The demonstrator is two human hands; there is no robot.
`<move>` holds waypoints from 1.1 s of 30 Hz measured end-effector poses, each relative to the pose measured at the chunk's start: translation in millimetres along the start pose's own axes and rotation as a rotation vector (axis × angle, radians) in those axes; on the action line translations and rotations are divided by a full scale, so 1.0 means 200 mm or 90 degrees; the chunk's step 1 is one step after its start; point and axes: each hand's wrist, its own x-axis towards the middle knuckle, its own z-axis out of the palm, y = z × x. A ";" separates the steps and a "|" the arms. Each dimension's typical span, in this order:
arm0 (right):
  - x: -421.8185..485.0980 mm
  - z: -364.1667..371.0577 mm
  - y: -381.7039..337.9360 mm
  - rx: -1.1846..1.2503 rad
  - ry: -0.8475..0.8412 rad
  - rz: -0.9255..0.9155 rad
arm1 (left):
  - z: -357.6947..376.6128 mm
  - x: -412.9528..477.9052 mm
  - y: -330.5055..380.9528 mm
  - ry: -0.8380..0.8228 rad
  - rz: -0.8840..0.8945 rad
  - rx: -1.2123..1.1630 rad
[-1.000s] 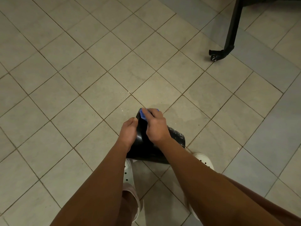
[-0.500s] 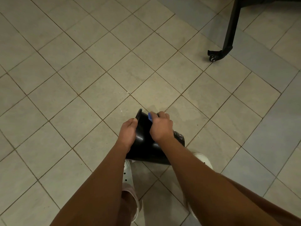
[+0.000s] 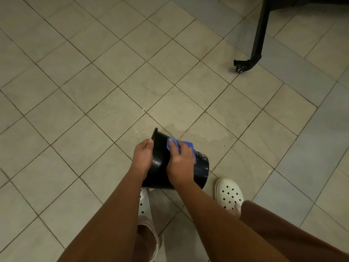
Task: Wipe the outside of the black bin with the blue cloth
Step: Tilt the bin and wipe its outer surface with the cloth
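- The black bin (image 3: 160, 154) is tipped over on its side just in front of the person's feet. Its lipped edge points away from the person and its other end faces the shoes.
- I cannot tell whether the bin rests on the floor or is held just off it.
- The left hand (image 3: 143, 156) grips the left side of the bin near the lipped edge, with its fingers curled round the wall.
- The right hand (image 3: 181, 161) lies on top of the bin, to the right of the left hand. Its fingers are laid fairly flat and press the blue cloth (image 3: 187, 144) against the outer wall.
- The cloth sits on the upper outside of the bin, toward the far end. Part of it shows beyond the fingertips and along the right edge of the hand; the rest is hidden under the palm.
- A band of small dots shows on the bin wall just right of the right hand.
- A white shoe (image 3: 229, 193) with holes stands just right of the bin's near end. A second white shoe (image 3: 144, 203) is just below the bin, partly hidden by the left forearm.
- The tiled floor (image 3: 75, 91) has a damp patch (image 3: 200, 133) just beyond the bin.
- A black leg on a small wheel (image 3: 243, 66) stands well apart from the bin, far off to the upper right.
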 end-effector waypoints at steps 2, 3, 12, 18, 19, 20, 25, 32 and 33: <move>-0.09 0.01 -0.05 -0.022 -0.005 0.012 | 0.00 0.00 0.00 -0.001 -0.016 -0.009; -0.11 0.02 -0.07 -0.017 -0.007 -0.003 | 0.00 0.00 0.00 -0.004 -0.027 -0.027; 0.25 -0.01 -0.12 0.078 -0.119 -0.020 | 0.00 -0.01 0.00 0.007 -0.018 -0.115; -0.14 0.05 -0.07 0.066 -0.008 -0.163 | 0.01 0.00 -0.01 0.027 -0.037 -0.109; -0.17 0.05 -0.06 0.053 0.001 -0.180 | 0.01 -0.01 -0.01 0.030 -0.041 -0.107; -0.18 0.05 -0.05 0.041 0.003 -0.196 | 0.01 -0.01 -0.01 0.033 -0.042 -0.109; 0.02 0.03 -0.08 0.042 -0.045 -0.174 | 0.01 -0.02 0.00 0.062 -0.022 -0.138; -0.15 0.03 0.05 0.028 -0.008 -0.020 | 0.02 0.00 -0.03 0.058 -0.017 -0.053; -0.19 0.05 0.02 0.050 -0.002 -0.034 | 0.02 0.00 -0.03 0.059 -0.014 -0.050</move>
